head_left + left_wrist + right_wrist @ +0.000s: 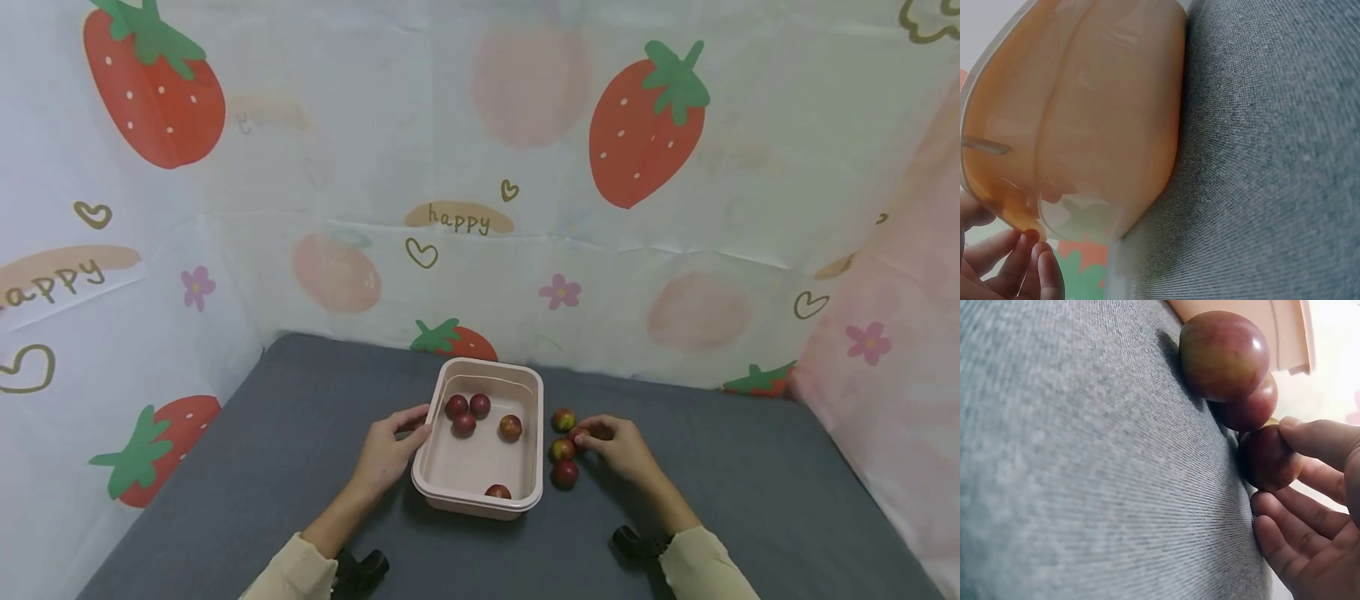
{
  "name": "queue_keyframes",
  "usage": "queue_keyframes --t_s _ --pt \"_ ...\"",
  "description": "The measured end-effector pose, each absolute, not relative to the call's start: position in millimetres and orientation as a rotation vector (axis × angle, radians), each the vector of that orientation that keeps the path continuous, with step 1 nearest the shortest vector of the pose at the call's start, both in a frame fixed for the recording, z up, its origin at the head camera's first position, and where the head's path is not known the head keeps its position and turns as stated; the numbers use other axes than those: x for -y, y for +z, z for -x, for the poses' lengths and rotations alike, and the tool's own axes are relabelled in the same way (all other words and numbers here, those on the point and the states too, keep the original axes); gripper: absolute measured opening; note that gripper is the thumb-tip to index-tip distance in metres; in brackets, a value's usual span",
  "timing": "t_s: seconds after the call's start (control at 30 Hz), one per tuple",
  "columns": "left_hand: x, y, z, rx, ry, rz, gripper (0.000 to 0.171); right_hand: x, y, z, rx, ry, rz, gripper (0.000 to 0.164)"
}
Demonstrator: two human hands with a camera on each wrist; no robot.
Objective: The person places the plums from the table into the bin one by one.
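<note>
A pale pink rectangular container stands on the cloth with several dark red plums inside, three of them clustered near its back left corner. My left hand holds the container's left side; in the left wrist view its fingertips pinch the rim. To the right of the container, my right hand pinches a plum between thumb and fingers, low at the cloth. Beside it lie a red-and-yellow plum, another mottled plum and a dark red plum, in a rough column.
Dark grey cloth covers the table. Behind it and along both sides hang white and pink curtains printed with strawberries, hearts and flowers. A black strap mount sits on each wrist.
</note>
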State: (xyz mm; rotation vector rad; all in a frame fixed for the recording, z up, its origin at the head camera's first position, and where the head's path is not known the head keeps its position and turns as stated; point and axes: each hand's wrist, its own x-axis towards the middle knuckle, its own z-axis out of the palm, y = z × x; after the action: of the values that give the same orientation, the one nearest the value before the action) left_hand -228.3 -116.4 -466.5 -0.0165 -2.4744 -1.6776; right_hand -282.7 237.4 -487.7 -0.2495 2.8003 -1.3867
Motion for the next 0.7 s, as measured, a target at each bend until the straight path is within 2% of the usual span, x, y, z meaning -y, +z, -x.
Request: queue_keyframes --t_s 0.7 --pt "115.9 -466.4 228.4 2.465 -1.687 0.025 0.036 -238.6 -489.2 281.8 -2.79 -1.427 0.25 0.03"
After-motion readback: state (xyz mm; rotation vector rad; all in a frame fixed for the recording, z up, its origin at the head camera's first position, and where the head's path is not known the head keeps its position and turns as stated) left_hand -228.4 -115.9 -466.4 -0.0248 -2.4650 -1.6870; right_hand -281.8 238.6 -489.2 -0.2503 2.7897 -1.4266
